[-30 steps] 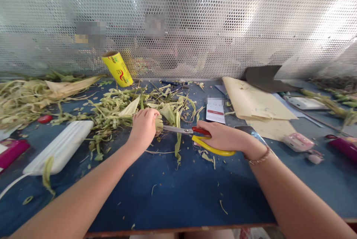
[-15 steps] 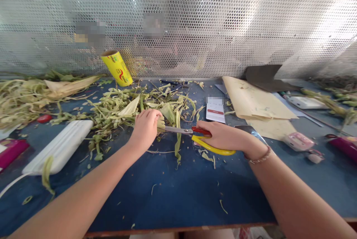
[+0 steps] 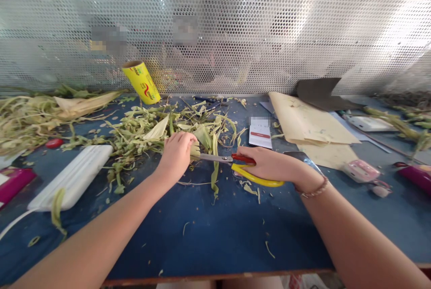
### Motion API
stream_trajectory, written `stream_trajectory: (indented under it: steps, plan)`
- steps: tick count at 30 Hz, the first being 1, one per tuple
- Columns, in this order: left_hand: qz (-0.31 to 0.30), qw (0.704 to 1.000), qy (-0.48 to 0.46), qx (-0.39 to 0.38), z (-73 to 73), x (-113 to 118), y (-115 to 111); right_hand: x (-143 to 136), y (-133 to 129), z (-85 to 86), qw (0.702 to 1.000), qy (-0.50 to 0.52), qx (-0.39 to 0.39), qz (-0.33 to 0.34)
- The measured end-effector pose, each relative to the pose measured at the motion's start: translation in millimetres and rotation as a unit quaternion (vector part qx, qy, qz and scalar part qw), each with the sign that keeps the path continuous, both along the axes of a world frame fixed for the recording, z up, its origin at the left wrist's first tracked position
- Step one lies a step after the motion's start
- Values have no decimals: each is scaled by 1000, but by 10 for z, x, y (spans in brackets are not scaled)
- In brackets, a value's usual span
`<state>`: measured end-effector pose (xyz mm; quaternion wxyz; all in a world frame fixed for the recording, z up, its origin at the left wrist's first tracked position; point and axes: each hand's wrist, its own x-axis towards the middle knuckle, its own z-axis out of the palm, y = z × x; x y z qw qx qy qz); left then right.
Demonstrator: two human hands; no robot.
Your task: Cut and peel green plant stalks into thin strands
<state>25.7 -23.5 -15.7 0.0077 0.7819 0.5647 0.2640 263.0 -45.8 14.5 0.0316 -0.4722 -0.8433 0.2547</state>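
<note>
Closed in a pinch, my left hand [image 3: 177,156] grips a pale green piece of dried husk [image 3: 195,148], its cut edge poking out past the fingers. From the right, my right hand [image 3: 266,163] holds scissors [image 3: 257,176] with one red and one yellow handle. Their blades point left and meet the husk beside my left fingertips; the tips are partly hidden by it. Behind my left hand spreads a pile of green husk strips and offcuts [image 3: 138,129]. One long husk strip [image 3: 214,176] hangs toward me near the blades.
A yellow tube [image 3: 141,82] leans by the perforated metal screen [image 3: 235,19]. Left lie a white power bank-like block [image 3: 72,176] and a red round object [image 3: 54,143]. Right are a lit phone [image 3: 260,133], beige paper [image 3: 310,120] and a pink case [image 3: 361,171]. Scraps dot the blue table [image 3: 235,235].
Almost nothing differs. Both hands stay in place, with the scissor blades still at the husk piece.
</note>
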Motion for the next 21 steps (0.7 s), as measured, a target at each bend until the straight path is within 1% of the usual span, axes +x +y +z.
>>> stream_trajectory:
  steps: [9,15,21]
  plan:
    - [-7,1000,6,13,0,-2,-13,8,4,5,1000,-1,-10,-10]
    - [15,1000,8,9,19,-2,-20,9,5,4,1000,-5,-1,-8]
    - [16,1000,6,-4,27,14,-26,8,0,8,1000,-5,0,-6]
